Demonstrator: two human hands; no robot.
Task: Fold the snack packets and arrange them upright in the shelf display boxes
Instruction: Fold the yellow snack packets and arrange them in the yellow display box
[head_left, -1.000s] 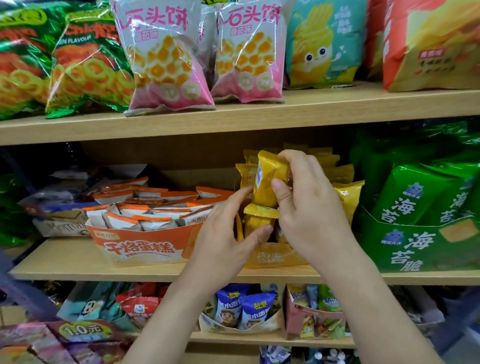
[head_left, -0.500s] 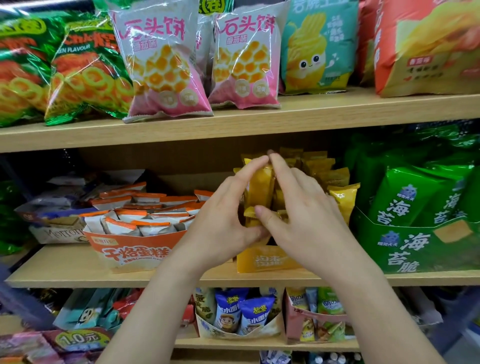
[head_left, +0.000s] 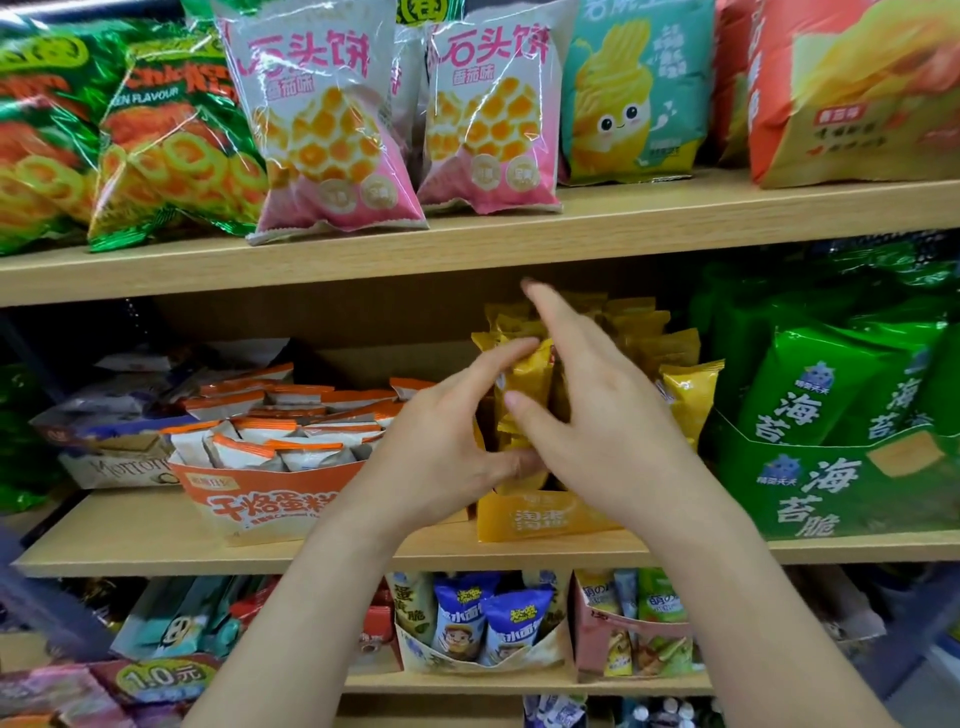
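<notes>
Left hand (head_left: 441, 447) pinches a yellow packet (head_left: 524, 387) top and bottom, long axis upright, directly above the yellow display box (head_left: 545, 519) at the shelf (head_left: 130, 535) front edge; straight-fingered right hand (head_left: 613, 415) presses it.

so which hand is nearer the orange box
Left. The left hand is just right of the orange box; the right hand is farther right, at the yellow packets.

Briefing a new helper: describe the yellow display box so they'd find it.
On the middle wooden shelf, between the orange cardboard box and the green cardboard box, stands the small yellow cardboard display box. Only it holds upright yellow packets.
</notes>
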